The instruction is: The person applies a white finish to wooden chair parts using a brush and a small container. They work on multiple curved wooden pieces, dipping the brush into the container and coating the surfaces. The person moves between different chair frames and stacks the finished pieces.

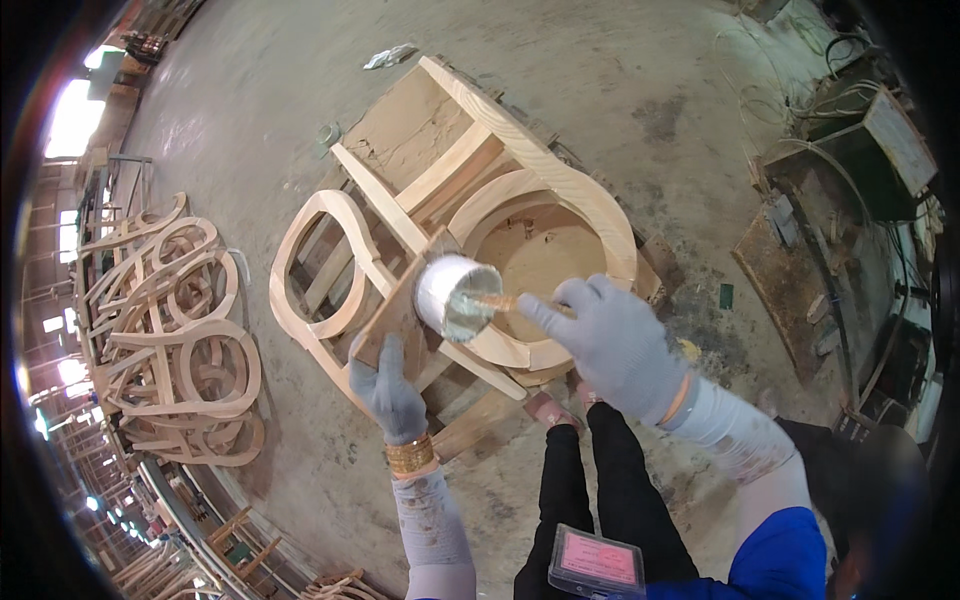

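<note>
fingers of the left hand (395, 400) grip the board (402, 322) under the white cup (440, 292) near mid-frame; the right hand (622, 345) grasps a tan handle (498, 302) dipping into it. watching remotely, i judge a jerky stir or tilted board could tip the cup over the pale woodwork (502, 122).

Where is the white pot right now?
Just left of centre in the head view, the white pot is against the board held by the left hand.
</note>
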### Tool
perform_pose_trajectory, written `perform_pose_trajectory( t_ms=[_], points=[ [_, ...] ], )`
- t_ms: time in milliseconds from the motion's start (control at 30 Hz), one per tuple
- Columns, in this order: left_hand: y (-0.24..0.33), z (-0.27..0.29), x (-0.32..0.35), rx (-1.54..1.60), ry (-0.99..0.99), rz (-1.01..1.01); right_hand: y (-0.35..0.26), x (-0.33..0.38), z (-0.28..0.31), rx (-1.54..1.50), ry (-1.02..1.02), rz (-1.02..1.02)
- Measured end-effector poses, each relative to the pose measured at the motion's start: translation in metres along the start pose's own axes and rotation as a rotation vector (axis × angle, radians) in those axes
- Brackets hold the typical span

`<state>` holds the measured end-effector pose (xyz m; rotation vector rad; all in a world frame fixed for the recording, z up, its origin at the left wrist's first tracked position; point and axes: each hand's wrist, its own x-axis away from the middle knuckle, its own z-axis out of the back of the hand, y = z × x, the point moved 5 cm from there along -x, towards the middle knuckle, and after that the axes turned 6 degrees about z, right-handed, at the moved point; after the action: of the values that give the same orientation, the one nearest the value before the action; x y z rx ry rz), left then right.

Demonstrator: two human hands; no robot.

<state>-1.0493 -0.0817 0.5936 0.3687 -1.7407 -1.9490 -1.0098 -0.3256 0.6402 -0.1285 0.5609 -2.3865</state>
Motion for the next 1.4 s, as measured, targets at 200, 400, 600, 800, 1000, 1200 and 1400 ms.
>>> perform_pose_trajectory(
  t_ms=[200, 400, 600, 800, 1000, 1200, 1400],
  points=[
    [-0.024, 0.034, 0.033, -0.065, 0.050, 0.060, -0.024, 0.051, -0.056, -0.136, -0.033, -0.049],
    [-0.046, 0.049, 0.056, -0.019, 0.018, 0.146, -0.030, 0.070, -0.072, -0.164, 0.026, -0.091],
    [-0.042, 0.043, 0.057, -0.018, 0.066, 0.161, -0.016, 0.072, -0.077, -0.184, 0.043, -0.070],
    [-0.046, 0.062, 0.049, -0.007, 0.050, 0.139, -0.020, 0.060, -0.068, -0.257, -0.034, -0.081],
    [-0.025, 0.055, 0.052, 0.056, 0.069, 0.054, -0.019, 0.045, -0.044, -0.198, -0.030, -0.090],
    [-0.007, 0.063, 0.061, -0.117, 0.046, -0.033, -0.033, 0.059, -0.019, -0.257, -0.003, 0.011],
    [-0.014, 0.092, 0.101, 0.204, 0.130, -0.026, -0.090, 0.081, 0.005, -0.022, -0.018, 0.183]
  ],
)
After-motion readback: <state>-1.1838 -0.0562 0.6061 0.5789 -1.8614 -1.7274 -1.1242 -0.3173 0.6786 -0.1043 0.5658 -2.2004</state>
